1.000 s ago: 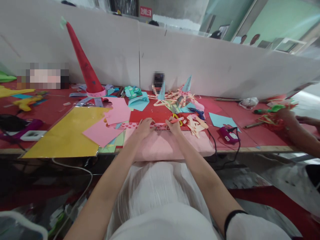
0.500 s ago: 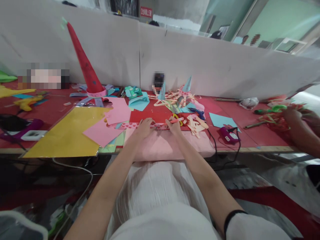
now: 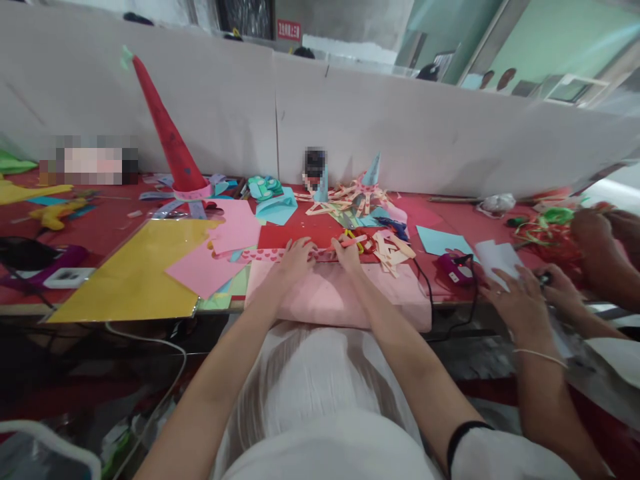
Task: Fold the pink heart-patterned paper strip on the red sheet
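A pink strip with red hearts [image 3: 260, 255] lies across a red sheet [image 3: 283, 237] in front of me. My left hand [image 3: 297, 259] rests on the strip from above, its fingers spread and pressing it down. To its right, my right hand [image 3: 347, 252] is closed around a slim pink-orange pen [image 3: 354, 241], its tip low near the strip; the exact contact is hidden. Under both wrists lies a pale pink padded sheet [image 3: 320, 293]. Pink paper pieces [image 3: 203, 267] and a yellow sheet in clear film [image 3: 130, 273] lie to the left.
A tall red cone hat [image 3: 167, 127] and small blue cone hats [image 3: 371, 171] stand at the back. A yellow glue gun [image 3: 59, 212] lies left. Cream strips [image 3: 393, 252] and a purple corded box [image 3: 456, 269] are on the right, beside a co-worker's hands [image 3: 520, 300] with white paper [image 3: 497, 257].
A co-worker's hands have come in at the right with white paper and a small dark tool. My hands stay at the strip, almost in the same place.
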{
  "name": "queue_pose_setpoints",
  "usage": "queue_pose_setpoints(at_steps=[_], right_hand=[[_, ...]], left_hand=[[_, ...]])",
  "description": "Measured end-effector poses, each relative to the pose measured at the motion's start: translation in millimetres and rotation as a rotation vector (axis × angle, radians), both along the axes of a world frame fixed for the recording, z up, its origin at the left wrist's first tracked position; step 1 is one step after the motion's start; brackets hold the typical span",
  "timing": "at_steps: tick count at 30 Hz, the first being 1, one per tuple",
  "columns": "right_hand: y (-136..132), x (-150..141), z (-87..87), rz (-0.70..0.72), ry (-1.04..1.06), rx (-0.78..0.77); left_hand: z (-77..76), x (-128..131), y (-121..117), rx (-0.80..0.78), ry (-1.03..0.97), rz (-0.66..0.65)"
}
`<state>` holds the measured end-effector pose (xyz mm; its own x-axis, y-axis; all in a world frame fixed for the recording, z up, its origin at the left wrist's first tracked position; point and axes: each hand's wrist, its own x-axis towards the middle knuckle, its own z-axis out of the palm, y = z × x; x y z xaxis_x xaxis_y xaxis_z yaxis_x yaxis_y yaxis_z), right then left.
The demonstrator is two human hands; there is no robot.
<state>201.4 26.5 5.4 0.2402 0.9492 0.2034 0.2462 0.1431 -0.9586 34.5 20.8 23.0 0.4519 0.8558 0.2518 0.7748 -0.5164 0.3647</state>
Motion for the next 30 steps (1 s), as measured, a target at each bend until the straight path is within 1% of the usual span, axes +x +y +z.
queue_pose_setpoints(at_steps=[2, 4, 6, 8, 9, 11, 13, 14, 16, 19, 23, 25, 28, 30], right_hand=[[4, -2, 0.2, -0.054, 0.015, -0.02], [8, -4, 1.5, -0.13, 0.069, -0.085], [11, -7, 3.3, -0.166, 0.135, -0.152], [11, -9, 5.1, -0.189, 0.166, -0.161], [11, -9, 5.7, -0.193, 0.162, -0.141], [8, -7, 6.4, -0.182, 0.103, -0.055], [5, -5, 6.2, -0.165, -0.011, 0.043], [4, -4, 5.8, -0.157, -0.062, 0.068], [5, -2, 4.7, -0.127, -0.102, 0.048], [7, -1, 3.1, -0.061, -0.06, -0.006], [2, -5, 4.3, -0.048, -0.024, 0.062], [-2, -8, 6.0, -0.011, -0.026, 0.077], [-4, -11, 6.7, 0.023, -0.036, 0.068], [-1, -11, 5.0, -0.001, -0.046, 0.046]], left_hand=[[1.4, 8, -1, -0.013, 0.016, 0.019], [1.2, 15, -2, -0.038, 0.011, 0.048], [-0.6, 18, -1, -0.064, -0.011, 0.067], [-2.8, 19, -1, -0.077, -0.032, 0.068], [-3.6, 18, -1, -0.076, -0.038, 0.065], [-4.4, 15, -2, -0.066, -0.04, 0.055], [-4.2, 13, -3, -0.054, -0.041, 0.049], [-3.9, 12, -3, -0.05, -0.044, 0.048], [-3.4, 11, -3, -0.043, -0.058, 0.049], [-2.7, 11, -3, -0.039, -0.076, 0.054], [-1.3, 12, -4, -0.055, -0.071, 0.05], [-0.8, 12, -5, -0.062, -0.068, 0.064], [-0.8, 14, -7, -0.055, -0.054, 0.096], [-0.9, 15, -8, -0.042, -0.053, 0.107]])
